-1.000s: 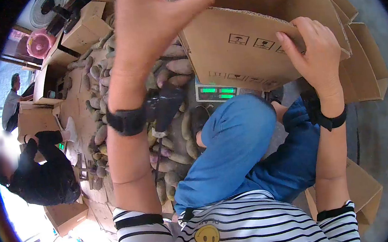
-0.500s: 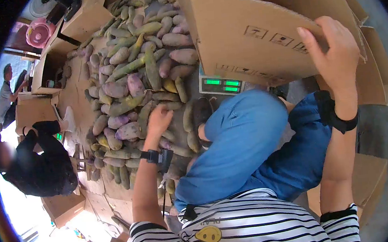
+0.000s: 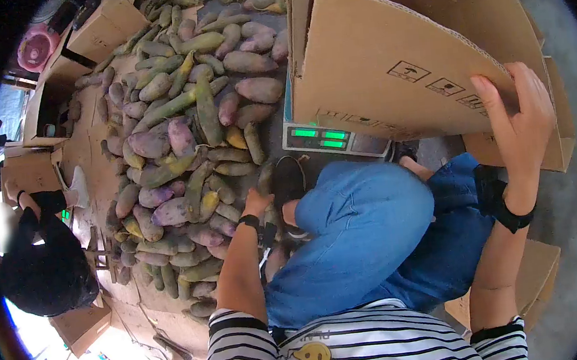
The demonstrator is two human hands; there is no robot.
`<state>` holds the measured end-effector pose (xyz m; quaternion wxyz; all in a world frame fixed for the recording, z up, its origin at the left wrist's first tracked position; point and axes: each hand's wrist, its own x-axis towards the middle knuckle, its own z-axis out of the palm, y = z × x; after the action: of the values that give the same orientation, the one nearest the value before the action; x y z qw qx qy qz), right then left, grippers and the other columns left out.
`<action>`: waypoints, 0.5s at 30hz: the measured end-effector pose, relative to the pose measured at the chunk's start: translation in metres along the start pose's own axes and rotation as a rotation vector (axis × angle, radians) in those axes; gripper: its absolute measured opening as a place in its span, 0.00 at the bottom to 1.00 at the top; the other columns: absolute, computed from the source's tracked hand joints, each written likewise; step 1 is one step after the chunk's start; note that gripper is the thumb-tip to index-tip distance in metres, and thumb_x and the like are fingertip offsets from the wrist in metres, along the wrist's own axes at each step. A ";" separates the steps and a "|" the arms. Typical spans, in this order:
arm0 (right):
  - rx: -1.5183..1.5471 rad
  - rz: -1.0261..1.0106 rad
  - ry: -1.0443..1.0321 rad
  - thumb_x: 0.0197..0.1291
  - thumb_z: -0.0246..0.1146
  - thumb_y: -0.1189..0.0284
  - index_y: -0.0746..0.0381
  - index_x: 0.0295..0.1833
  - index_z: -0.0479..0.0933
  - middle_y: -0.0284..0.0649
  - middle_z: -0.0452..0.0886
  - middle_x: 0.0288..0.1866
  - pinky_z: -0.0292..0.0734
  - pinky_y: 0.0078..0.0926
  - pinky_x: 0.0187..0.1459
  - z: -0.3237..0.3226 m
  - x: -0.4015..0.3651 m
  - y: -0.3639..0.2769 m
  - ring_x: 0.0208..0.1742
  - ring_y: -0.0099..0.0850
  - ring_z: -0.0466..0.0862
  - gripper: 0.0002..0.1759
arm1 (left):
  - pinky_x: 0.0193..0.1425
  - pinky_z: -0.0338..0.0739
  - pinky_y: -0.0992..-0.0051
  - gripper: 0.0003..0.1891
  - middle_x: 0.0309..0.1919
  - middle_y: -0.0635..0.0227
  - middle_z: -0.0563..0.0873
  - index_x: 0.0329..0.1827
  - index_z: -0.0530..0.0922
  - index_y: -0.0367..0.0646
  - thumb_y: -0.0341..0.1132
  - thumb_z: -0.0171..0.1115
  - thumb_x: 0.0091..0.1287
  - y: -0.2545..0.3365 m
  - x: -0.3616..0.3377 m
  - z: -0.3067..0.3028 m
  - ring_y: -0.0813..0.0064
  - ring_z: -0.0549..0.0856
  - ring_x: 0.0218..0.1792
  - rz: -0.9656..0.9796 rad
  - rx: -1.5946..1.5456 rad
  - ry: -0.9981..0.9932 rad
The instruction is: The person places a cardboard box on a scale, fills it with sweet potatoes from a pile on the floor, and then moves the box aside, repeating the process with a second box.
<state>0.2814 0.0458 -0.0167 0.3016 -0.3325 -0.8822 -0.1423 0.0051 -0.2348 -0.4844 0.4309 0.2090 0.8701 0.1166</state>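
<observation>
My right hand (image 3: 524,115) grips the top edge of an open cardboard box (image 3: 375,69), thumb on the printed outer side and fingers over the edge. The box leans over a digital scale (image 3: 319,139) with green lit displays. Beside my dark shoe (image 3: 290,178), my left hand (image 3: 256,202) is closed around a long green radish (image 3: 265,176), its fingers partly hidden. A large pile of green and purple radishes (image 3: 168,139) spreads over the floor to the left of that hand.
A co-worker in dark clothing (image 3: 45,263) sits at the left beyond the pile. More cardboard boxes stand at the upper left (image 3: 107,28) and lower right (image 3: 537,275). A pink fan (image 3: 37,48) is at the far upper left. Flattened cardboard (image 3: 130,296) covers some floor.
My left hand has moved down and right from the pile's edge to the radish by my shoe. My right hand keeps its hold on the box; the view has shifted slightly.
</observation>
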 end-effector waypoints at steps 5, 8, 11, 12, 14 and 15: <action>0.026 0.015 0.019 0.49 0.72 0.63 0.64 0.36 0.75 0.44 0.78 0.31 0.71 0.36 0.35 0.002 0.001 0.002 0.34 0.44 0.78 0.18 | 0.53 0.76 0.62 0.36 0.53 0.45 0.78 0.56 0.72 0.28 0.46 0.72 0.49 0.044 -0.026 -0.031 0.59 0.80 0.51 -0.148 -0.063 -0.208; 0.043 -0.021 0.058 0.49 0.72 0.63 0.64 0.35 0.74 0.44 0.77 0.30 0.69 0.36 0.34 0.003 0.003 0.004 0.33 0.44 0.77 0.18 | 0.45 0.77 0.64 0.28 0.50 0.54 0.79 0.52 0.76 0.34 0.44 0.67 0.53 0.008 -0.024 -0.029 0.67 0.79 0.46 0.032 -0.246 -0.337; 0.072 -0.048 0.067 0.50 0.71 0.63 0.63 0.33 0.73 0.43 0.75 0.29 0.68 0.37 0.34 0.004 0.002 0.005 0.32 0.44 0.75 0.17 | 0.39 0.77 0.67 0.21 0.47 0.61 0.80 0.50 0.78 0.39 0.43 0.62 0.57 0.013 -0.042 -0.063 0.71 0.78 0.45 0.079 -0.425 -0.302; 0.075 -0.071 0.056 0.50 0.71 0.63 0.63 0.33 0.73 0.43 0.75 0.29 0.68 0.37 0.34 0.003 0.002 0.007 0.32 0.44 0.75 0.17 | 0.38 0.77 0.69 0.20 0.46 0.63 0.80 0.50 0.78 0.41 0.43 0.60 0.59 0.031 -0.059 -0.074 0.71 0.78 0.45 -0.109 -0.580 -0.298; 0.086 -0.101 0.068 0.50 0.70 0.64 0.63 0.32 0.73 0.43 0.75 0.29 0.68 0.37 0.33 0.000 -0.001 0.010 0.32 0.44 0.75 0.16 | 0.40 0.76 0.70 0.20 0.45 0.68 0.79 0.52 0.77 0.41 0.42 0.60 0.60 0.057 -0.090 -0.101 0.73 0.76 0.38 -0.080 -0.648 -0.217; 0.095 -0.110 0.048 0.50 0.70 0.63 0.63 0.32 0.72 0.43 0.74 0.29 0.68 0.37 0.33 0.000 -0.003 0.012 0.32 0.44 0.75 0.16 | 0.41 0.75 0.71 0.20 0.45 0.72 0.79 0.54 0.75 0.41 0.41 0.60 0.60 0.068 -0.104 -0.116 0.76 0.74 0.32 -0.057 -0.710 -0.172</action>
<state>0.2916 0.0533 -0.0178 0.3296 -0.2652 -0.8975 -0.1247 -0.0134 -0.2257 -0.3152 0.5511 0.0312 0.7415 0.3814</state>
